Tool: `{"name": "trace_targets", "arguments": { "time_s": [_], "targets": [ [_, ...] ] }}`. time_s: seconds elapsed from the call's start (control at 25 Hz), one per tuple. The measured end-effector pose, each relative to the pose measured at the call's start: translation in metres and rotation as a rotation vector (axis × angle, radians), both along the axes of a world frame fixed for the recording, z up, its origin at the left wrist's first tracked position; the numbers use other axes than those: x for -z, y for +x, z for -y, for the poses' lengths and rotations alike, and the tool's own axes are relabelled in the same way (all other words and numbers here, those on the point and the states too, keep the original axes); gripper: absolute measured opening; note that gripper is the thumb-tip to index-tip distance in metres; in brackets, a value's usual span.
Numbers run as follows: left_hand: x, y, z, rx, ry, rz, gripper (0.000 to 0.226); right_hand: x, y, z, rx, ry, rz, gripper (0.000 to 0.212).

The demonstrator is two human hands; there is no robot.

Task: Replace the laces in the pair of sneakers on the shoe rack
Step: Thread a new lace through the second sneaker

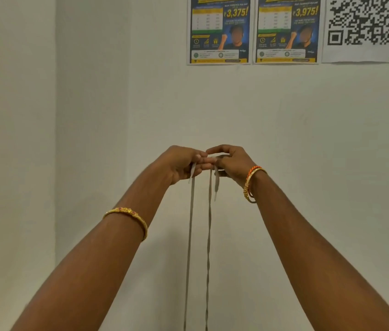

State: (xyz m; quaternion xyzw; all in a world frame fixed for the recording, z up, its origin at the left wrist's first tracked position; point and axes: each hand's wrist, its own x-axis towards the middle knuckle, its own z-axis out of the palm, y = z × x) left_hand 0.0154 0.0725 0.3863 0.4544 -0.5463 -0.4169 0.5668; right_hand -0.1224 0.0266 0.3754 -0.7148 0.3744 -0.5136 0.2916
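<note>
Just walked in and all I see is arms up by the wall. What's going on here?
A person is holding a pale grey shoelace up in front of a white wall. The left hand and right hand meet at chest-out height, both pinching the lace near its ends, and two long strands hang straight down out of the picture. Short tips dangle just under the hands. No sneakers or shoe rack are in view, so the lace is not in a shoe at this moment. Posters hang above.
</note>
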Motion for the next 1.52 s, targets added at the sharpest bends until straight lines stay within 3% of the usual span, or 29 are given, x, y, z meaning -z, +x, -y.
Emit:
{"name": "trace_targets", "arguments": {
  "time_s": [0.2,0.44,0.56,0.72,0.88,1.0,1.16,1.52],
  "targets": [
    [-0.004,0.008,0.003,-0.013,-0.007,-0.009,0.014,-0.010,-0.005,-0.001,-0.112,0.135,0.203,0.036],
    [-0.022,0.007,0.002,-0.046,-0.084,0.112,0.009,-0.031,-0.007,0.003,-0.074,0.044,0.203,0.018],
    [-0.032,0.005,0.005,-0.096,-0.092,0.111,0.010,-0.035,-0.005,0.004,-0.156,0.068,0.231,0.016],
    [-0.038,0.006,0.009,-0.102,-0.062,0.102,0.015,-0.036,-0.003,0.006,-0.166,0.053,0.227,0.022],
    [-0.040,0.009,0.010,-0.019,-0.037,0.091,0.021,-0.038,-0.003,0.006,-0.156,0.052,0.383,0.026],
    [-0.039,0.009,0.012,-0.009,-0.083,0.137,0.016,-0.039,-0.005,0.006,-0.067,0.031,0.398,0.029],
    [-0.042,0.005,0.015,-0.072,-0.158,0.170,0.015,-0.046,-0.010,0.003,-0.181,0.152,0.489,0.038],
    [-0.066,-0.002,0.018,0.009,0.112,0.103,0.019,-0.071,-0.004,-0.004,-0.098,0.198,0.393,0.038]
  ]
}}
